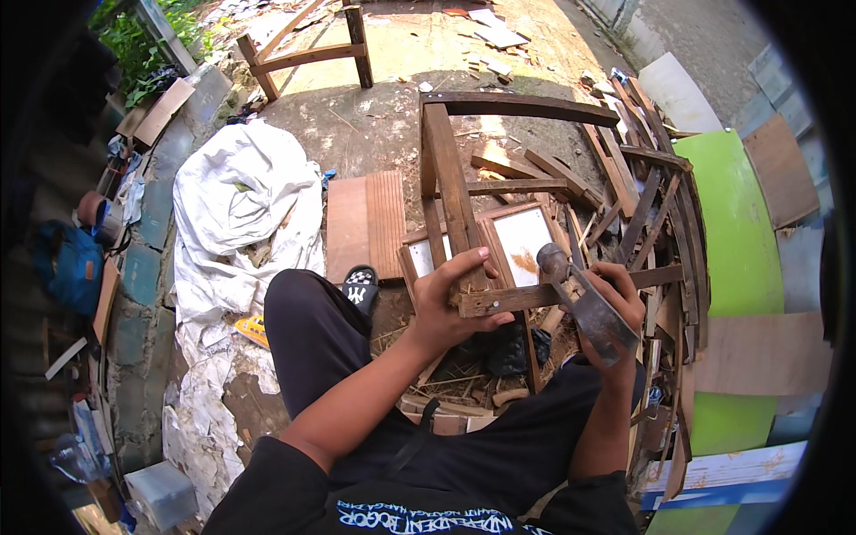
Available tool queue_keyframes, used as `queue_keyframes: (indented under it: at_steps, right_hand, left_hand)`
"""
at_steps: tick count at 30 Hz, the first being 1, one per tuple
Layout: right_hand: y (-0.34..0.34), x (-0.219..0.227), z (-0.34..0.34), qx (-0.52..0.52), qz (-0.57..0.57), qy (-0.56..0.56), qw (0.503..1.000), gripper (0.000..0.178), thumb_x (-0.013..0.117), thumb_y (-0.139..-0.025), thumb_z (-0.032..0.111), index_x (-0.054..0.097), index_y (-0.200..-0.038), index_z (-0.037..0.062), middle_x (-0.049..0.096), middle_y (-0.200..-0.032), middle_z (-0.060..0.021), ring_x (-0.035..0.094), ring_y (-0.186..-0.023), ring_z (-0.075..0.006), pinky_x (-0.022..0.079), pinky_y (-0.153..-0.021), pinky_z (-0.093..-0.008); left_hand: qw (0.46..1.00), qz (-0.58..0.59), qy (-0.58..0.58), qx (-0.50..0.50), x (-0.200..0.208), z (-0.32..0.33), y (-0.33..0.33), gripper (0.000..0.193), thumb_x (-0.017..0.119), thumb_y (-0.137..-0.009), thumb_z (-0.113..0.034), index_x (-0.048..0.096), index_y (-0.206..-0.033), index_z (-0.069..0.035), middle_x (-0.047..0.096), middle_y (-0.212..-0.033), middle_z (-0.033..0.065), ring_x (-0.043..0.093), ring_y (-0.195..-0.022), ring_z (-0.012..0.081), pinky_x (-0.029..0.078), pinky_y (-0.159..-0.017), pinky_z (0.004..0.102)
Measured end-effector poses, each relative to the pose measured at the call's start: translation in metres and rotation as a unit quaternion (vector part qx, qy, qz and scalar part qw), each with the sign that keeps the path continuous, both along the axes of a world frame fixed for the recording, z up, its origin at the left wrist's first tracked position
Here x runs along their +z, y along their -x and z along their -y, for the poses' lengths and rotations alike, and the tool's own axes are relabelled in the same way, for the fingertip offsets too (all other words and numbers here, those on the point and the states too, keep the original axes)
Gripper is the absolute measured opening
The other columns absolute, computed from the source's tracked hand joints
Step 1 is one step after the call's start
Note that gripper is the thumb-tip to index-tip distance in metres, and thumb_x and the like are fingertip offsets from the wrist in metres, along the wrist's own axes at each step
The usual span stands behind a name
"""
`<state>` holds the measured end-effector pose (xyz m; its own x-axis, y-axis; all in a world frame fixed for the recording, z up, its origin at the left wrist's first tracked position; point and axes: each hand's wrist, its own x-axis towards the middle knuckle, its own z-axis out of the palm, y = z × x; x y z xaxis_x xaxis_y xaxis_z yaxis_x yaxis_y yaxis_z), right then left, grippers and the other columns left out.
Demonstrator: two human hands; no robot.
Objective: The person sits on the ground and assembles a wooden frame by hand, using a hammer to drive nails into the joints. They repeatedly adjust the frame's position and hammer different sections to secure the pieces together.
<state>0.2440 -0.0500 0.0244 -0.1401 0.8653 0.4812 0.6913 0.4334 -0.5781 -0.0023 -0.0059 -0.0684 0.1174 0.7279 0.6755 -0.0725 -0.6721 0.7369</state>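
Note:
My left hand (446, 299) grips the near corner of a dark wooden frame (456, 196), fingers above the joint and thumb on the crossbar (526, 298). A small pale spot, perhaps a nail head, shows on the crossbar's side near that thumb. In my closed right hand (615, 299) is a hammer (584, 303) with a round striking face and a broad, flat metal end. Its head is held above the crossbar, the round face toward the upper left. Most of the handle is hidden by the hand and the head. The frame stands tilted between my knees.
A pile of old boards (664, 187) lies along the right, beside a green panel (736, 223). White cloth (241, 196) covers ground at the left, near a ribbed brown board (366, 223). Another wooden frame (312, 58) stands at the back. Wood scraps surround my legs.

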Motion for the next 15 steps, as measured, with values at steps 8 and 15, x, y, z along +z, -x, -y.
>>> queue_keyframes:
  at_steps: [8,15]
  right_hand:
    - [0.0,0.018,-0.004,0.025,0.036,0.024,0.999,0.043,0.085,-0.071,0.006,0.07,-0.11,-0.0034,0.065,-0.107,-0.0143,0.068,-0.089,-0.0281,0.054,-0.079,-0.0354]
    - [-0.004,-0.001,-0.004,0.026,0.03,-0.007,0.999,0.041,0.08,-0.076,0.011,0.069,-0.112,-0.0037,0.067,-0.109,-0.016,0.069,-0.093,-0.031,0.054,-0.083,-0.0378]
  left_hand:
    - [0.997,-0.029,-0.025,0.061,0.007,0.003,0.0,0.084,0.096,-0.07,-0.032,0.053,-0.136,-0.002,0.069,-0.096,0.0098,0.068,-0.079,0.014,0.055,-0.071,0.0275]
    - [0.995,-0.044,-0.001,0.094,0.016,0.004,-0.002,0.081,0.097,-0.066,-0.03,0.058,-0.134,-0.011,0.06,-0.124,0.0176,0.062,-0.113,0.0274,0.055,-0.095,0.0394]
